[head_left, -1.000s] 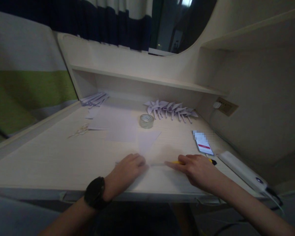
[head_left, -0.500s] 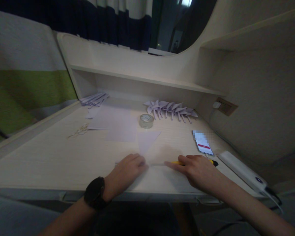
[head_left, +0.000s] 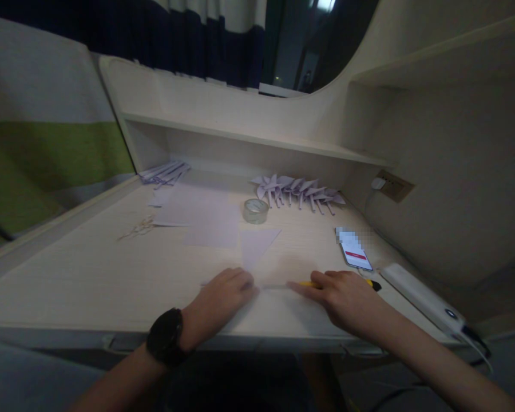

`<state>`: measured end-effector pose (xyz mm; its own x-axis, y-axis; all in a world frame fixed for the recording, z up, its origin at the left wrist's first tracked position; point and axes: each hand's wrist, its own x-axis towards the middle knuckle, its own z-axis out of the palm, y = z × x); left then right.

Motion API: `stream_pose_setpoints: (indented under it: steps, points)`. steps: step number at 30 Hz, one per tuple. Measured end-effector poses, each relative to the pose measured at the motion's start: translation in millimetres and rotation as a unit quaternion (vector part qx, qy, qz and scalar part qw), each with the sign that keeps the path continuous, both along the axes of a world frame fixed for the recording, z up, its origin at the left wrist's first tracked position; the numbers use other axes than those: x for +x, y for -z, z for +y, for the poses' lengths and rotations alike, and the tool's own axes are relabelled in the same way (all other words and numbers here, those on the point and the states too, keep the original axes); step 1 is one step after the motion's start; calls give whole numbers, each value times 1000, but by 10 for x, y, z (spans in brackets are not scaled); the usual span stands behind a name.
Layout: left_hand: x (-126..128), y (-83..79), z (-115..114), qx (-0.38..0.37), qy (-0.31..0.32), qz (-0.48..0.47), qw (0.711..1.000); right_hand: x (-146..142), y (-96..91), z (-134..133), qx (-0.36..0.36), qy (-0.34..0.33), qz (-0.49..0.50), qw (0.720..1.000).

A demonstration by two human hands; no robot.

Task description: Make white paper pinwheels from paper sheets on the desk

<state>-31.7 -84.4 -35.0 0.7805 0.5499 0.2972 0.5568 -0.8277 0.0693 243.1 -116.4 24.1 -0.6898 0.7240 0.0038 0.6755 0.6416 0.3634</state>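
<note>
Near the desk's front edge on the desk (head_left: 90, 280), the right hand (head_left: 343, 294) is closed around a yellow utility knife (head_left: 306, 284), blade pointing toward the left hand (head_left: 229, 286), whose grip I cannot tell; almost nothing has just shifted, suggesting a steady pause.

We see a yellow-and-black cutter (head_left: 308, 284), a black watch (head_left: 164, 337), a navy-and-white banded curtain (head_left: 197, 43), green-and-white banded cloth (head_left: 47, 146), and pinwheels (head_left: 274, 184) seemingly pale lilac in this dim light.
</note>
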Motion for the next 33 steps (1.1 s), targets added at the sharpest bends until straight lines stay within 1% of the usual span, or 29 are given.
stream_pose_setpoints:
  steps: [3,7,11,18,22,25,28,30,33]
  points:
    - [-4,-11,-6,-4,4,-5,1000,-3,2,-1,-3,3,-2,1000]
    - [-11,28,17,-8,7,-36,999,-7,-7,6,-8,2,-3,1000]
    - [-26,30,72,-30,11,-40,999,-21,-28,16,-17,2,3,1000]
    - [-14,-112,226,-99,4,-9,995,-68,-54,2,-19,1,-4,1000]
    - [92,-252,374,-131,-10,62,989,-88,-76,-8,-21,-1,-6,1000]
    - [215,-393,486,-183,-2,152,971,-97,-87,-8,-24,0,-2,1000]
    - [329,-512,583,-233,15,216,948,-98,-85,-4,-26,-2,0,1000]
    - [386,-553,647,-294,14,245,924,-95,-81,-3,-24,-4,1,1000]
    - [455,-561,752,-395,-3,263,880,-94,-84,-8,-22,-7,-6,1000]
